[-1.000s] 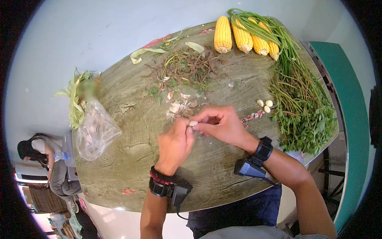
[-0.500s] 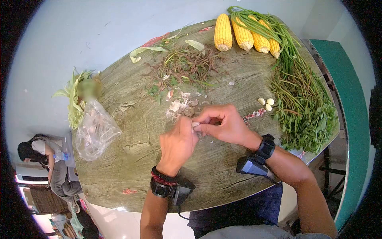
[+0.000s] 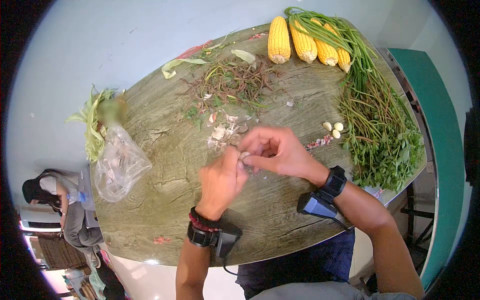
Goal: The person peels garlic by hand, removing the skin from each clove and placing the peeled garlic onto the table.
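Observation:
A small pale garlic clove [image 3: 244, 155] is pinched between my two hands above the middle of the table. My left hand [image 3: 220, 180] is closed, with thumb and forefinger on the clove. From the other side my right hand [image 3: 280, 152] grips it with bent fingers, which partly hide it. Just beyond my fingers lies a pile of papery garlic skins [image 3: 225, 134]. To the right, three peeled garlic cloves [image 3: 333, 129] sit close together on the wood.
Bare corn cobs [image 3: 279, 41], long green stalks and a leafy green bunch [image 3: 382, 145] line the table's right side. Plant trimmings [image 3: 240, 82] lie at the back. On the left are a clear plastic bag [image 3: 121, 167] and corn husks [image 3: 95, 117]. A person [image 3: 75, 210] sits beyond.
My right fingers have shifted slightly against the clove, and more of it shows between the hands. Both hands stay in nearly the same place.

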The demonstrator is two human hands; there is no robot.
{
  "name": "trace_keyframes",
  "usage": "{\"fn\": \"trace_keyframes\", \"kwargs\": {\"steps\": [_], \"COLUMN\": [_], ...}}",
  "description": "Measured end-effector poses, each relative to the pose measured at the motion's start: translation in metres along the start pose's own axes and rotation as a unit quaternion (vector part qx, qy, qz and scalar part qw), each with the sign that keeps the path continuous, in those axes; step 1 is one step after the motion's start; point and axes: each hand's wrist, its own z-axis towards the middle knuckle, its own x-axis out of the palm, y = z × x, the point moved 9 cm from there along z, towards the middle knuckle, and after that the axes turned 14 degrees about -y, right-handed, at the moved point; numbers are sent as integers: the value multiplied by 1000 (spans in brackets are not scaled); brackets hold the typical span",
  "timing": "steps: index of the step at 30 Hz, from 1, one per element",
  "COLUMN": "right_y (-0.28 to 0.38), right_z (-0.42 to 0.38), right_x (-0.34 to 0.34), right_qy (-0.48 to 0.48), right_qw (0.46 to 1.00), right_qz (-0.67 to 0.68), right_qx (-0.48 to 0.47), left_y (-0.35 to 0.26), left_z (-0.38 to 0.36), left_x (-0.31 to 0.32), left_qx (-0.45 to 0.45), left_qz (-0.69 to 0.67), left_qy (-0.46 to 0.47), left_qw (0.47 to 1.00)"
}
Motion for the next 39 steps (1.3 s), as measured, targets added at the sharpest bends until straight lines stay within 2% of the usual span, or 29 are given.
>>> {"fn": "trace_keyframes", "kwargs": {"steps": [3,6,13,18,21,33,39], "right_y": [-5,-7,-7,-2,-4,-8,-5], "right_z": [0,-2,-1,0,0,0,1], "right_x": [1,1,-1,-3,-4,-3,-3], "right_qy": [17,21,11,6,14,27,23], "right_qw": [1000,999,997,992,990,985,985], "right_qz": [16,29,37,91,94,120,128], "right_qx": [10,33,65,92,101,120,114], "left_y": [1,-8,-10,-10,-10,-1,1], "left_z": [-1,-1,0,-2,-3,-5,-6], "left_x": [1,3,4,1,3,8,12], "left_qx": [-2,32,34,25,12,-103,-129], "left_qz": [-20,-25,28,28,35,-159,-145], "left_qy": [9,31,14,-27,-11,22,33], "left_qw": [1000,999,999,999,999,982,980]}}
